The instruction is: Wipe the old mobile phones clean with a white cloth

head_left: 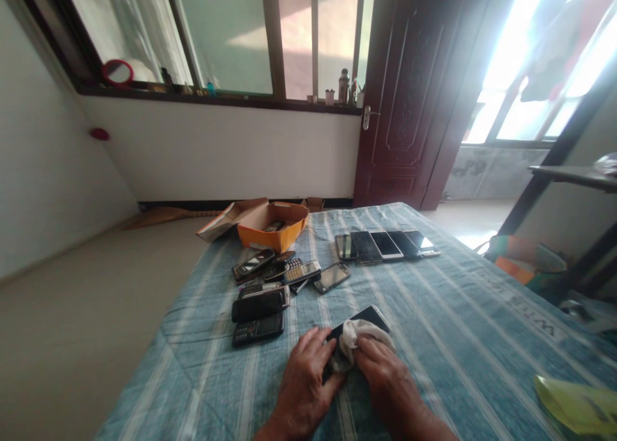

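A dark smartphone [370, 314] lies at a slant on the blue striped cloth [448, 338], partly hidden under a white rag and my hands. My left hand [308, 370] grips the phone's near left side, fingers on its upper edge and thumb on its lower one. Bunched on the phone's screen is the white rag [357, 332], with the fingers of my right hand [380, 360] closed on it. Left of my hands sits a heap of old mobile phones [260, 306]. A grey smartphone [332, 277] lies a little beyond the held one.
Several smartphones [385, 245] form a row at the far side. An open orange box [274, 235] with a phone inside stands at the far left edge. A yellow-green packet [573, 405] lies at the near right. Behind are a dark red door [405, 94] and a window sill [231, 97].
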{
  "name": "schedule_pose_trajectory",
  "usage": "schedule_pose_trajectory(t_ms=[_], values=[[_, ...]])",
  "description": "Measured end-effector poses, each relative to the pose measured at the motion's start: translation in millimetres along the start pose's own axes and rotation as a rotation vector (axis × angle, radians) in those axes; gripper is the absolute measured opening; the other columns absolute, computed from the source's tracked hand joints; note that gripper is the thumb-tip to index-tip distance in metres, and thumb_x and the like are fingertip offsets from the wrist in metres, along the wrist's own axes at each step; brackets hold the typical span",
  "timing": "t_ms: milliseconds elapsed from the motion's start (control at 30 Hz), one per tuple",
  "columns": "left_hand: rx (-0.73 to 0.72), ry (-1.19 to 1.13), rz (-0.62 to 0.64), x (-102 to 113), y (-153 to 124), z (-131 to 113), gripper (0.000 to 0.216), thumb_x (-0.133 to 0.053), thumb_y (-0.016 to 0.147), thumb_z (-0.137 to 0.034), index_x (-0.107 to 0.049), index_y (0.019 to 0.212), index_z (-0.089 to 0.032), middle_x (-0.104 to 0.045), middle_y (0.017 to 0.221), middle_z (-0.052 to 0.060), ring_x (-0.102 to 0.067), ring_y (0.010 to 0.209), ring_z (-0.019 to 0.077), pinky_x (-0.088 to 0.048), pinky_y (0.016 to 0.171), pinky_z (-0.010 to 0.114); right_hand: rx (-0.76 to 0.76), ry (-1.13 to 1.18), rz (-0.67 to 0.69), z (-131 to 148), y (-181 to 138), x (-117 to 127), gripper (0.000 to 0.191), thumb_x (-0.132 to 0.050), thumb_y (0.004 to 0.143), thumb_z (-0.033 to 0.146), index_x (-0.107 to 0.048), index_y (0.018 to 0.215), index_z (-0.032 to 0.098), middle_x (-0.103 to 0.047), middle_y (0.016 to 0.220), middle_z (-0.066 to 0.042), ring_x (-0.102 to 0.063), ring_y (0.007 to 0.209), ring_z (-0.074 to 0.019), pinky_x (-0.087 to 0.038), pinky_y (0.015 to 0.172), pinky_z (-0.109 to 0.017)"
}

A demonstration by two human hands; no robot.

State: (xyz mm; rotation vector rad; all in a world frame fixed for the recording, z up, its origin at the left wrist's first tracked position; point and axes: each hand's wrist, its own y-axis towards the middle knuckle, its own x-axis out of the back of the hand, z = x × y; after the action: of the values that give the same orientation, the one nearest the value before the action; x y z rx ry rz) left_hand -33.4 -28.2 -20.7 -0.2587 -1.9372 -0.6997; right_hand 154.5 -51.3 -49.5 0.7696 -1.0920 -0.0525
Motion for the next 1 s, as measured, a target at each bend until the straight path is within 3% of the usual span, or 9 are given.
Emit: schedule_pose_trajectory(t_ms=[267, 533, 600, 1000], values=[[0.008, 0.041, 0.014, 1.1, 0.7, -1.0, 0.047, -0.076, 0.066, -0.020, -0.067, 0.112, -0.015, -0.063, 0.125, 0.014, -0.056, 0.117, 0.0359, -0.050, 0.095, 0.053, -0.206, -0.104, -0.074, -34.4, 1.2, 8.8, 0.050, -0.035, 0.078, -0.003, -0.066, 0.110, 0.020, -0.067, 0.112, -0.007, -0.060, 0.106, -0.0202, -0.052, 0.090, -0.032], [0.008, -0.001, 0.004, 0.2, -0.1, -0.4, 0.044, -0.073, 0.069, -0.020, -0.066, 0.112, -0.019, -0.063, 0.125, 0.011, -0.056, 0.117, 0.0325, -0.050, 0.097, 0.051, 0.102, -0.140, -0.096, 2.2, -6.6, -1.4, 0.044, -0.039, 0.080, 0.002, -0.062, 0.115, 0.014, -0.067, 0.111, -0.011, -0.063, 0.102, -0.0236, -0.055, 0.086, -0.034], [0.010, -0.007, 0.002, 0.7, -0.1, -0.8, 0.044, -0.073, 0.069, -0.019, -0.066, 0.112, -0.020, -0.063, 0.125, 0.011, -0.056, 0.118, 0.0321, -0.050, 0.097, 0.050, 0.119, -0.131, -0.083, 6.5, -7.3, -1.5, 0.043, -0.039, 0.081, 0.003, -0.061, 0.117, 0.013, -0.067, 0.112, -0.012, -0.062, 0.103, -0.0239, -0.055, 0.087, -0.034], [0.011, -0.023, -0.017, -1.2, -2.5, 1.4, 0.045, -0.073, 0.068, -0.021, -0.067, 0.113, -0.020, -0.063, 0.125, 0.012, -0.055, 0.118, 0.0335, -0.050, 0.095, 0.053, -0.249, -0.151, -0.047, -40.2, -3.9, 14.7, 0.050, -0.034, 0.076, -0.005, -0.069, 0.102, 0.020, -0.068, 0.110, -0.007, -0.063, 0.101, -0.0196, -0.054, 0.087, -0.030]])
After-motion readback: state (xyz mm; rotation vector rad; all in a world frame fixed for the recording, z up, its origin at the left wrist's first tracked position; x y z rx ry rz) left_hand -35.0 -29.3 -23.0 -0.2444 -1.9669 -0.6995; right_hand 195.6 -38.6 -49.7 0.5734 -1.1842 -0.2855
